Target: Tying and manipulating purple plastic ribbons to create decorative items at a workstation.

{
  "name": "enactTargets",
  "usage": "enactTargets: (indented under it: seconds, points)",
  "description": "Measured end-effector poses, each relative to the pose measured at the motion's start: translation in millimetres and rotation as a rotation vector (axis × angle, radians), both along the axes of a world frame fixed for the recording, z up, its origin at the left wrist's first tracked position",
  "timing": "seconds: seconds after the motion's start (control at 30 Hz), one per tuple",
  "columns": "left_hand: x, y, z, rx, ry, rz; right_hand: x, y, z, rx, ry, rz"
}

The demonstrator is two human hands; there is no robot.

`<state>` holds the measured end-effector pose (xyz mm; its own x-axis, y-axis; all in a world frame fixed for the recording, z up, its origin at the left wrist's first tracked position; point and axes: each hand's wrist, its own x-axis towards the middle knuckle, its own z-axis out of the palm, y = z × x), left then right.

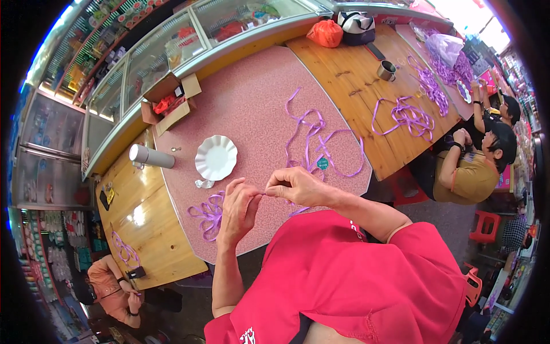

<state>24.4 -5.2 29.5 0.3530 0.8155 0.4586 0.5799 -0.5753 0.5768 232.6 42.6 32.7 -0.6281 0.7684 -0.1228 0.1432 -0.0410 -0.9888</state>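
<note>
My left hand [236, 210] and my right hand [297, 187] meet above the near part of the pink speckled table [252, 86]. Both have their fingertips pinched together, with a bit of purple ribbon [264, 194] showing between them. Most of that piece is hidden by the fingers. Left of my left hand, looped purple ribbon [207, 217] lies in a small heap. Beyond my right hand, a longer loose ribbon [312, 133] curls across the tabletop, beside a small green round piece [322, 164].
A white scalloped plate [216, 158], crumpled foil [204, 183], a lying grey flask [152, 156] and an open cardboard box [172, 106] are to the left. Rightward stand a steel mug [387, 70], more ribbon [409, 117] and two people. Another person [114, 289] sits lower left.
</note>
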Motion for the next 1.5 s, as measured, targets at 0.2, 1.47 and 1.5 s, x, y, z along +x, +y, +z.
enactTargets:
  seconds: [0.2,1.47,1.5]
  points:
    - [-15.9,-12.4,-13.0,-0.351,-0.673,0.261,11.2,7.8,-8.1,-0.183,0.082,-0.099]
    - [-118.0,-50.9,-95.6,-1.055,-0.546,0.27,175.1,108.5,-90.0,-0.273,0.642,-0.844]
    - [-126.6,-57.3,-99.7,-1.036,-0.55,0.323,181.6,109.9,-99.3,-0.309,0.567,-0.899]
